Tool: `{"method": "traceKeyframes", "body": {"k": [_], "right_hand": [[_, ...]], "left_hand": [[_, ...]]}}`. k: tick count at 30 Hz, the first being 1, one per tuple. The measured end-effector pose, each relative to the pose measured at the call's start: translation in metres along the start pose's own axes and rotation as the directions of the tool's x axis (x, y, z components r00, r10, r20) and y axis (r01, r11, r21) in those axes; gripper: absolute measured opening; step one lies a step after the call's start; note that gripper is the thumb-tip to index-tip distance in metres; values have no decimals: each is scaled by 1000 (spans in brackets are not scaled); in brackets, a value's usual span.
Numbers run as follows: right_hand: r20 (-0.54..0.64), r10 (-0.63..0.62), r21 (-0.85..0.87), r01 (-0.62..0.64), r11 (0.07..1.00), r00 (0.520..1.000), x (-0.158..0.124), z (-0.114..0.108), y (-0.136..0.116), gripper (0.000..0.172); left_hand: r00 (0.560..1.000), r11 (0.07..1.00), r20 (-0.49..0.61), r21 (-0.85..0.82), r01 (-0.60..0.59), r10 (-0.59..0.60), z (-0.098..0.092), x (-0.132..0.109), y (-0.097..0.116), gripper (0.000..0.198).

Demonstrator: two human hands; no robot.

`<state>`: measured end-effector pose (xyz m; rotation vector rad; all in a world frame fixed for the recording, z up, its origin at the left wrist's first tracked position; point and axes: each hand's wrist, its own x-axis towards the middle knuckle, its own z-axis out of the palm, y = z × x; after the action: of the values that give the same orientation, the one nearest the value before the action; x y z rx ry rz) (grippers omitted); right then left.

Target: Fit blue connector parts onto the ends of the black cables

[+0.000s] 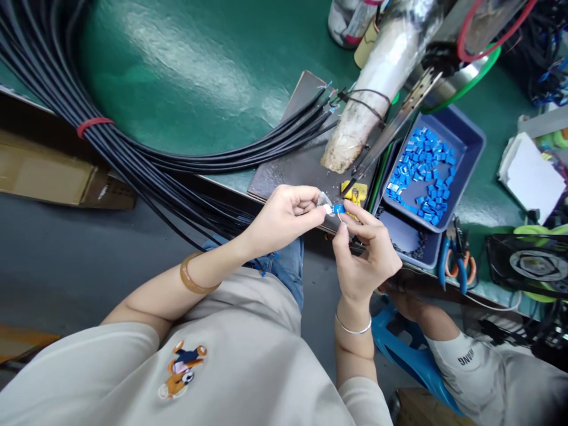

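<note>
My left hand [290, 212] pinches a small white piece at its fingertips, and a crinkled translucent film [323, 199] shows by its index finger. Up against the white piece is a small blue connector [338, 209]. My right hand [366, 245] holds this connector near the tips of index finger and thumb. A thin pale wire [339, 218] curves beneath the connector. Just beyond my fingers lies a yellow tool-like item [355, 192] on the dark board [284, 171]. How the wire joins the connector is too small to tell.
A soldering iron [386, 136] slants down from a wrapped tube [368, 100]. Black cables [213, 161], tied by a red band [94, 125], cross the green table. At right are a bin [474, 142] of blue connectors, pliers [461, 260] and a seated person [479, 367].
</note>
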<state>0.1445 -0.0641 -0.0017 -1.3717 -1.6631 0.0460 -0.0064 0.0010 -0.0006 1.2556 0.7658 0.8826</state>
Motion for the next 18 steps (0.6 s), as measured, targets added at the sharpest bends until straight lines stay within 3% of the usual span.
{"method": "traceKeyframes", "body": {"k": [7,13,18], "right_hand": [[25,74,52,-75,996,997,7,-1,-2,12],[11,97,57,-98,994,995,11,0,-3,12],[27,94,36,-95,995,995,14,-1,-2,9]], "left_hand": [[999,999,-35,43,-9,11,2,6,1,19],[993,977,-93,208,-51,72,4,6,-1,19],[992,975,-101,216,-52,76,3,6,-1,15]]}}
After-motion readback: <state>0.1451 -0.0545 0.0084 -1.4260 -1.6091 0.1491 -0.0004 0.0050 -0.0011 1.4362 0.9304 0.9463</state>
